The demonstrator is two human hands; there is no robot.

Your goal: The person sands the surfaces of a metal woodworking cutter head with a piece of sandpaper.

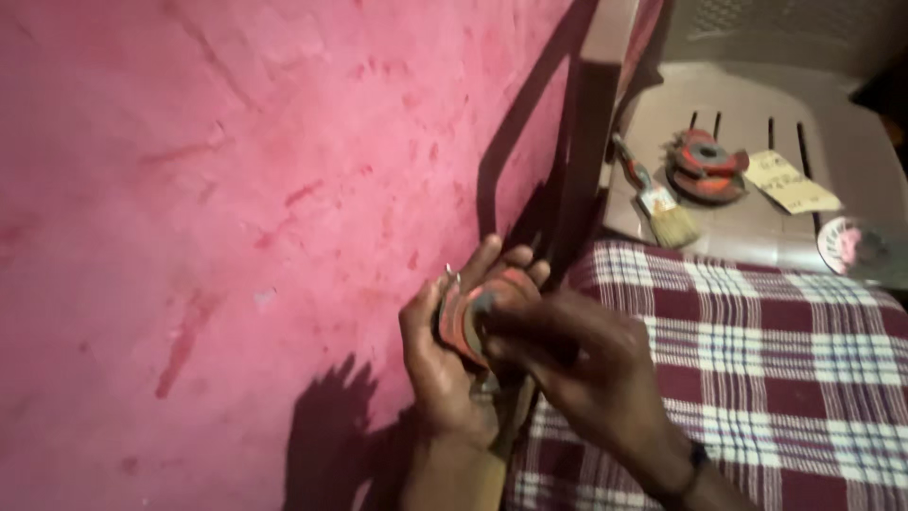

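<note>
My left hand (437,352) grips a round red and grey metal part (465,317), held close to a pink wall (236,189). Its fingers curl over the top edge of the part. My right hand (567,364) reaches in from the right, and its fingertips press on the face of the same part. Shadow hides the details of the part's centre. A dark band sits on my right wrist.
A maroon and white checked cloth (757,360) lies under my right arm. Behind it a brown plastic chair seat (757,237) holds a paintbrush (657,194), another red round metal part (705,166), a yellow paper slip (790,182) and a grey disc (856,248).
</note>
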